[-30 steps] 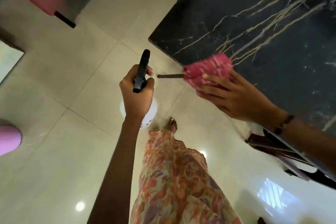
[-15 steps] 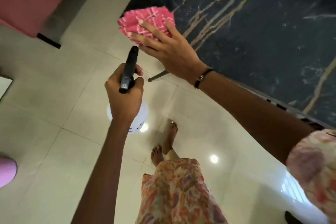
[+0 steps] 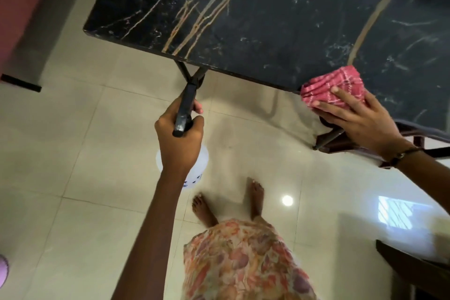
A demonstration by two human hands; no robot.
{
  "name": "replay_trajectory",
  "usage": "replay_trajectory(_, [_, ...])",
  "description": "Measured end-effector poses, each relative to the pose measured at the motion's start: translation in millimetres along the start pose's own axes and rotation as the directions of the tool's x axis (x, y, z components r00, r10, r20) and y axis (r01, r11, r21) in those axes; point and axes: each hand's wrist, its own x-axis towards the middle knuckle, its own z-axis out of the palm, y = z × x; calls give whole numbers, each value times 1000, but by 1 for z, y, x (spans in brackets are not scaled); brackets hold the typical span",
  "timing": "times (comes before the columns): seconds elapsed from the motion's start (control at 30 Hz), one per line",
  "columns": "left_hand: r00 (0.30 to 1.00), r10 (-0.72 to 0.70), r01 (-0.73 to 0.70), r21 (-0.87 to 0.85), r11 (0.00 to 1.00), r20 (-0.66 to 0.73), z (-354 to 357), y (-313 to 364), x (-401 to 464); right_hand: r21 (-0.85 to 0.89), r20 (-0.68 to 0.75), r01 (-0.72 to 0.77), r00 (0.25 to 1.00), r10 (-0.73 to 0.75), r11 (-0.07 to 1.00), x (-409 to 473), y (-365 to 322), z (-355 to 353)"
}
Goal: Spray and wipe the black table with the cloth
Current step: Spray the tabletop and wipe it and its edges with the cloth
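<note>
The black marble table [image 3: 267,19] with gold and white veins fills the upper part of the view. A folded pink checked cloth [image 3: 333,85] lies on its near edge at the right. My right hand [image 3: 360,122] presses the cloth flat with straight fingers spread over it. My left hand [image 3: 180,139] grips the black trigger head of a spray bottle [image 3: 185,107], held out in front of the table edge over the floor. The bottle's white body [image 3: 194,173] shows below my fist.
Black table legs [image 3: 192,75] cross under the near edge. A dark wooden chair [image 3: 345,141] stands under the table at the right, another dark piece [image 3: 414,268] at the lower right. A pink sofa [image 3: 22,7] is at the left. My bare feet [image 3: 229,204] stand on cream tiles.
My right hand has slid the cloth along the near table edge from the left corner to the right. My left hand holds the sprayer much as before.
</note>
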Motion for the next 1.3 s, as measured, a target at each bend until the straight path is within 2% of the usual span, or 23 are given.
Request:
replay_trajectory(0.27, [996,20,-24,52,998,87,76,12,-30,-32,-150,119,981,-122,992,77,-35,-6])
replay_trajectory(0.4, [993,32,-41,71,997,114,127,20,-53,8,-157,94,983,-91,996,-10,1,25])
replay_trajectory(0.53, [993,1,-8,63,998,120,187,26,-79,-16,-54,18,998,-19,1000,-147,52,68])
replay_trajectory(0.63, [990,2,-10,59,998,141,226,30,-98,-12,32,-8,999,8,1000,-217,76,87])
replay_trajectory(0.73, [985,-19,8,62,998,171,259,35,-116,-39,-5,-35,999,34,999,-221,76,95])
replay_trajectory(0.9, [975,-28,8,94,996,221,301,42,-134,15,-130,30,991,-28,999,-175,55,90])
replay_trajectory(1.0, [964,-21,-7,104,995,265,321,49,-139,13,-152,18,988,-15,1000,-196,62,100])
replay_trajectory(1.13, [955,-20,-17,122,992,294,338,51,-141,108,-94,-78,992,88,991,-270,85,124])
replay_trajectory(1.2, [955,-16,-27,140,990,297,344,49,-140,170,-78,-81,992,95,982,-296,99,126])
replay_trajectory(1.3, [959,-7,-39,158,987,285,346,53,-141,419,-60,-95,989,132,903,-304,120,120])
